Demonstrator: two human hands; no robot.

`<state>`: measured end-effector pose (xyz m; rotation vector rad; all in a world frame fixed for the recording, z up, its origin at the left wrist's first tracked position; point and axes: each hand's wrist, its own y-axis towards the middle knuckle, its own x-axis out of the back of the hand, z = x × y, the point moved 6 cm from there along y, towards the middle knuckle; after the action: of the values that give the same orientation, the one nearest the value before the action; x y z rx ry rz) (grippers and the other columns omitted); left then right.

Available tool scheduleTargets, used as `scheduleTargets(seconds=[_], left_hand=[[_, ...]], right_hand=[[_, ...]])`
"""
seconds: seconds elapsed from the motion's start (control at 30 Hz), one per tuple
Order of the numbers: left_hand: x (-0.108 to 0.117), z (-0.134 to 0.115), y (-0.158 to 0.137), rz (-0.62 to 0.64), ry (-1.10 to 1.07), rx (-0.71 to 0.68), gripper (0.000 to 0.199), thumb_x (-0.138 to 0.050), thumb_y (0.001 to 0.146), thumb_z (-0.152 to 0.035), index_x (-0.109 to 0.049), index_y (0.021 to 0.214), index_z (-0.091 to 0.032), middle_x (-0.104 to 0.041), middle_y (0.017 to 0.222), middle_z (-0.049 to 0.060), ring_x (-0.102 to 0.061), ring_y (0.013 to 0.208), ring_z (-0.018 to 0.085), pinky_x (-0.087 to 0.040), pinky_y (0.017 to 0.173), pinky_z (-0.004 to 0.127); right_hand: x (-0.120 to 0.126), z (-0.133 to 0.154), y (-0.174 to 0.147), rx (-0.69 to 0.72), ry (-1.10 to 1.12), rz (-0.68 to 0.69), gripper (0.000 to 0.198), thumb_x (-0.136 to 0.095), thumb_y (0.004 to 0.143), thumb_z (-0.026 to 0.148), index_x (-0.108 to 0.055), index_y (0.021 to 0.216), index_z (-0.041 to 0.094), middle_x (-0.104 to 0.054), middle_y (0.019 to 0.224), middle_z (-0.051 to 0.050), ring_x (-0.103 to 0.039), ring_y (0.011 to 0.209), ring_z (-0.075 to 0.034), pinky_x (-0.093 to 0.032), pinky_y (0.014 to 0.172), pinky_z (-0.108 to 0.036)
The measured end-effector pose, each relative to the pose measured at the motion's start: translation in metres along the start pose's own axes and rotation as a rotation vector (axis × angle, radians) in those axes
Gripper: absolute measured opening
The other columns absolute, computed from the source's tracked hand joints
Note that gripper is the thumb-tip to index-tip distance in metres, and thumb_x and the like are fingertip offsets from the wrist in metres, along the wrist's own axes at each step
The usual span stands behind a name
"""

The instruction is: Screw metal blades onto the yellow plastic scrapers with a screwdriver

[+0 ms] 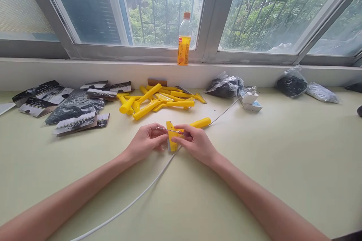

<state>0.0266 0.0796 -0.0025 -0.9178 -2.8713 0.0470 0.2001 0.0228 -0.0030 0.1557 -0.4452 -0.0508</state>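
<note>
1. In the head view, a yellow scraper (173, 144) is held in front of the pile of yellow scrapers (163, 98).
2. A red-handled screwdriver (180, 132) is gripped in the closed fingers of the right hand (199, 142), its shaft laid across the scraper's head.
3. The left hand (146, 140) is curled at the blade edge; whether anything is gripped there cannot be told.
4. Behind the pile, an orange-capped bottle (184, 47) is seen; left of it, printed cardboard sleeves (76, 122) are scattered.
</note>
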Motion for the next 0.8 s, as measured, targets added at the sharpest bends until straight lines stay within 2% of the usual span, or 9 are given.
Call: scheduleTargets(seconds=[0.13,0.23,0.43,0.57,0.67,0.8], left_hand=[[0.002,-0.001,-0.001,-0.032,-0.012,0.001,0.05,-0.081,0.082,-0.044,-0.054,0.113,-0.017,-0.073,0.096,0.009,-0.073,0.084,0.022,-0.063,0.056,0.029],[0.004,0.0,-0.001,-0.055,0.02,-0.023,0.056,-0.082,0.081,-0.045,-0.051,0.12,-0.019,-0.07,0.093,0.006,-0.07,0.076,0.02,-0.059,0.048,0.027],[0.009,0.004,0.003,-0.059,0.034,-0.023,0.066,-0.084,0.079,-0.041,-0.049,0.131,-0.02,-0.064,0.082,0.0,-0.057,0.054,0.01,-0.05,0.043,0.021],[0.009,0.001,0.004,-0.045,-0.011,-0.008,0.073,-0.086,0.077,-0.039,-0.049,0.136,-0.017,-0.064,0.082,0.0,-0.053,0.05,0.007,-0.046,0.044,0.019],[0.009,-0.001,0.005,-0.04,-0.039,0.017,0.073,-0.087,0.075,-0.039,-0.052,0.133,-0.015,-0.066,0.085,0.002,-0.051,0.049,0.006,-0.044,0.043,0.019],[0.009,-0.001,0.005,-0.036,-0.049,0.008,0.059,-0.084,0.077,-0.043,-0.056,0.119,-0.014,-0.067,0.085,0.003,-0.05,0.049,0.006,-0.043,0.043,0.019]], right_hand=[[0.004,-0.001,0.003,0.005,0.049,0.073,0.039,-0.065,0.091,0.037,-0.07,0.127,0.021,-0.066,0.087,-0.001,-0.056,0.073,-0.009,-0.047,0.07,-0.022],[0.006,0.001,0.003,0.02,0.02,0.101,0.034,-0.06,0.092,0.028,-0.072,0.123,0.02,-0.068,0.09,-0.002,-0.059,0.078,-0.01,-0.048,0.075,-0.022],[0.001,0.009,-0.001,0.017,-0.094,0.081,0.03,-0.07,0.089,0.035,-0.073,0.117,0.026,-0.066,0.082,0.002,-0.057,0.074,-0.009,-0.046,0.075,-0.023],[-0.001,0.011,-0.001,0.004,-0.09,0.072,0.029,-0.072,0.088,0.039,-0.072,0.115,0.027,-0.068,0.084,0.003,-0.059,0.077,-0.009,-0.045,0.076,-0.022],[-0.001,0.011,-0.001,0.003,-0.076,0.059,0.029,-0.071,0.089,0.039,-0.071,0.115,0.027,-0.068,0.083,0.003,-0.059,0.075,-0.009,-0.044,0.074,-0.021],[0.0,0.012,-0.003,0.014,-0.076,0.028,0.032,-0.063,0.094,0.044,-0.067,0.117,0.023,-0.064,0.076,0.002,-0.053,0.067,-0.009,-0.038,0.065,-0.021]])
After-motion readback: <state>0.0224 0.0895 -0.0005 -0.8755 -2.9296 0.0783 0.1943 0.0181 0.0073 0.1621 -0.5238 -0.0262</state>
